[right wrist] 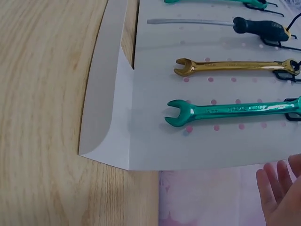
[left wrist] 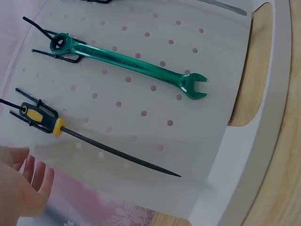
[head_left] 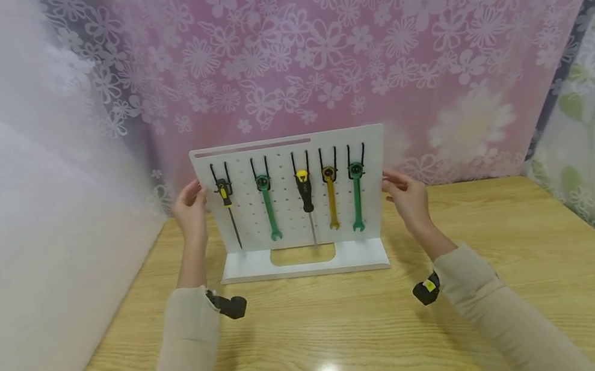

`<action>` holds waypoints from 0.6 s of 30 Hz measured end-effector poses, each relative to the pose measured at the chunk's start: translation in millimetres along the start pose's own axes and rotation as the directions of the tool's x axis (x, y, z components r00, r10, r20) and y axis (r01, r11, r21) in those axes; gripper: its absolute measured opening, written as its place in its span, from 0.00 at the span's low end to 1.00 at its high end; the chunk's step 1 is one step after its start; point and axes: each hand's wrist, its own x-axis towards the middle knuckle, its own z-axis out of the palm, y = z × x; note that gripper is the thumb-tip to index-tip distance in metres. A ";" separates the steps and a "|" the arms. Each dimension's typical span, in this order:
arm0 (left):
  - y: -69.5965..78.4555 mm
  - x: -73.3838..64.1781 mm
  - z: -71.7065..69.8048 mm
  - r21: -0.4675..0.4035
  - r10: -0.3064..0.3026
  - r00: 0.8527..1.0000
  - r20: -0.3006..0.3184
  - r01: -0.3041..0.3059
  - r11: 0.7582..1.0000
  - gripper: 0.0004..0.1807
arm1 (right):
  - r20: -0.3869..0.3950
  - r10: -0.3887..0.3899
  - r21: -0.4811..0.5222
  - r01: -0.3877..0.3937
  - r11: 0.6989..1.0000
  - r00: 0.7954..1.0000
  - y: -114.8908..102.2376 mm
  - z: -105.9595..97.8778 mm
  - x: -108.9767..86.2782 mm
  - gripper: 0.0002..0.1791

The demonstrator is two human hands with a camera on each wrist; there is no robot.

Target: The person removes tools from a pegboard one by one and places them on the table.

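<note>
A white pegboard (head_left: 289, 210) on a white base stands upright on the wooden table. My left hand (head_left: 191, 206) is at its left edge and my right hand (head_left: 406, 195) at its right edge, both fairly high up. In the wrist views, the fingers of the left hand (left wrist: 23, 181) and right hand (right wrist: 282, 193) extend loosely beside the board's edges. On black hooks hang a small yellow-black screwdriver (head_left: 224, 194), a green wrench (head_left: 270, 209), a larger black-yellow screwdriver (head_left: 305, 193), a gold wrench (head_left: 332, 200) and another green wrench (head_left: 357, 200).
The wooden table (head_left: 311, 317) extends in front of the board and to both sides. A pink flowered curtain (head_left: 316, 56) hangs behind it, with a pale wall-like surface (head_left: 49, 205) on the left. A black wrist camera (head_left: 231, 306) sits at the left sleeve, another (head_left: 426, 290) at the right.
</note>
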 end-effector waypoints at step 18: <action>-13.9 -38.3 1.3 0.113 -0.035 0.984 0.177 0.015 0.993 0.17 | 0.251 -0.137 0.190 0.090 0.978 0.958 -35.9 39.9 -69.2 0.09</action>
